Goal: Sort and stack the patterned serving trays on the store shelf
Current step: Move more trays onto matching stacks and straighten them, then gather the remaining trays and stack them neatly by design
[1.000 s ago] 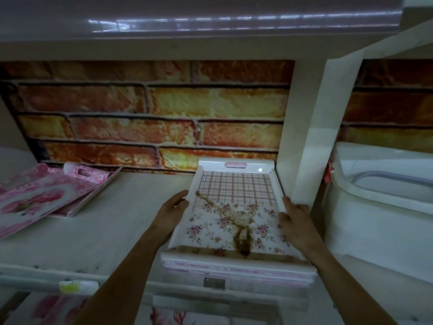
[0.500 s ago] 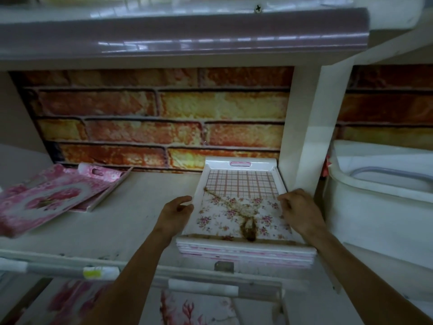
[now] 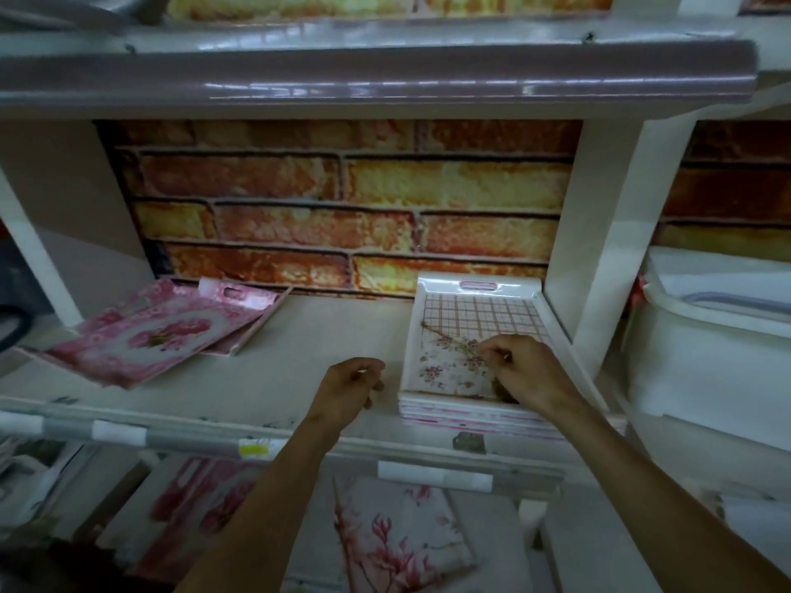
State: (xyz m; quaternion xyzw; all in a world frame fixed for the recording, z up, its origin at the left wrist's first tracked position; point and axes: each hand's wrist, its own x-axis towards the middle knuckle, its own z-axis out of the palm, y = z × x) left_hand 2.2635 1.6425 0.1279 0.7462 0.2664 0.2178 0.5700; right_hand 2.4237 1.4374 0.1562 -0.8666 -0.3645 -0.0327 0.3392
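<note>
A stack of white serving trays [image 3: 478, 312] with a checked and floral pattern stands at the right end of the shelf [image 3: 334, 336], against the white upright. My right hand [image 3: 528, 374] hovers over the near half of the top tray, fingers curled, with nothing visible in them. My left hand [image 3: 351, 387] hangs loosely curled just left of the stack, apart from it and holding nothing. At the shelf's left end, pink floral trays [image 3: 162, 340] lie overlapped and skewed.
A white upright post [image 3: 599, 250] borders the stack on the right. Beyond it sits a large white plastic container [image 3: 706, 348]. The upper shelf's edge [image 3: 376, 74] overhangs. More pink floral trays [image 3: 398, 541] lie on the shelf below.
Both hands have let go of the stack's sides. The left hand pulled away to the left, the right moved over the top tray. The view has drawn back and up.
</note>
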